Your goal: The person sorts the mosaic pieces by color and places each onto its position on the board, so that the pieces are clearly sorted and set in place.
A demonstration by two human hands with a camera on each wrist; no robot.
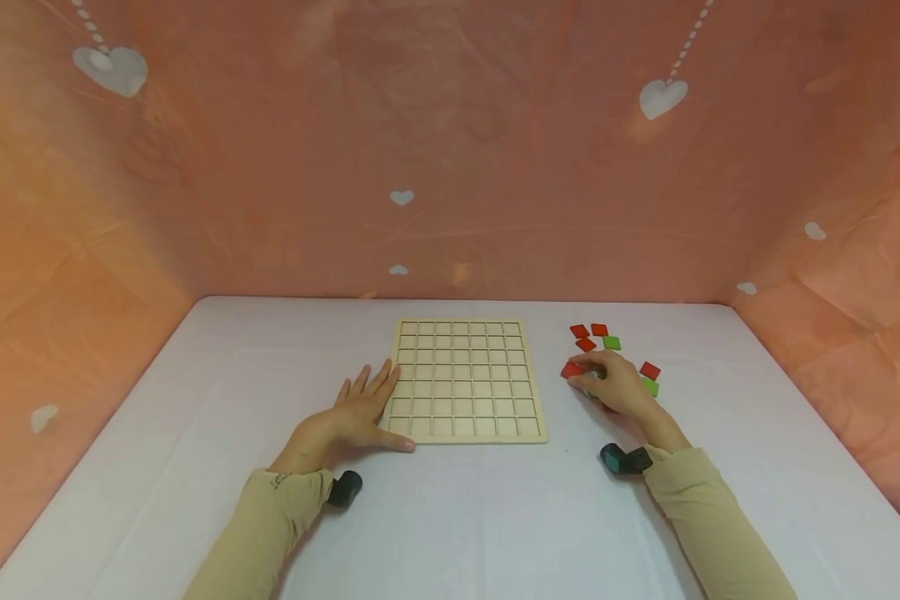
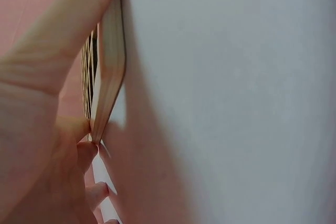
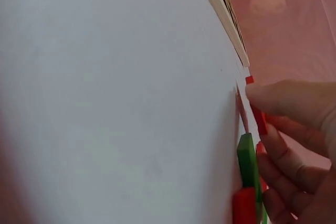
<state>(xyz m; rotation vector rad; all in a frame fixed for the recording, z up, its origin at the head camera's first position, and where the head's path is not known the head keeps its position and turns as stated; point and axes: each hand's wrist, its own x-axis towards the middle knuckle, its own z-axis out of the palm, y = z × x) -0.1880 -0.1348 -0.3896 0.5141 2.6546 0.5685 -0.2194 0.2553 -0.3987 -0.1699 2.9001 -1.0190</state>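
A square wooden grid board (image 1: 465,387) lies flat on the white table. My left hand (image 1: 358,417) is spread at its left side, with the thumb along the near left corner and fingertips at the left edge. In the left wrist view the thumb and a fingertip touch the board's rim (image 2: 111,69). To the right of the board, my right hand (image 1: 615,385) pinches a red square tile (image 1: 571,369) between thumb and fingers. The right wrist view shows this tile (image 3: 258,115) held up off the table, above a green tile (image 3: 247,158).
Several loose red tiles (image 1: 580,331) and a green tile (image 1: 612,342) lie beyond the right hand. Another red tile (image 1: 650,371) and a green one (image 1: 650,387) lie to its right. An orange-pink sheet (image 1: 450,150) with hearts encloses the table (image 1: 450,525) at the back and sides.
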